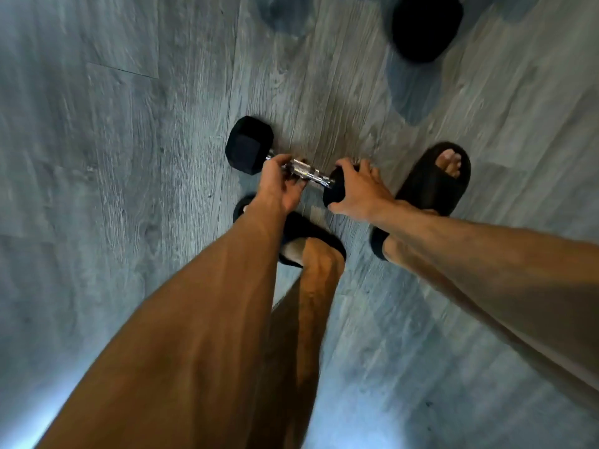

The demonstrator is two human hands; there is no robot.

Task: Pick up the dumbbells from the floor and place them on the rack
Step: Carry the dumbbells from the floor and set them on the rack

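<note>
Grey wood-grain plank floor point(113, 157) bears a black hex-headed dumbbell with chrome handle point(248, 145), a black open-toed slipper point(434, 186) to its right, a second black slipper point(311, 228) just nearer, and a blurred black object point(424, 27) far right.

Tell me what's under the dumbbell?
Grey floor. The left hand and right hand grip the dumbbell and hide the floor below its handle and other end. I cannot tell if it touches.

One dumbbell point(304, 171), maybe two; two hands point(280, 186) point(359, 189); two slippers point(434, 186) point(311, 233)
</note>
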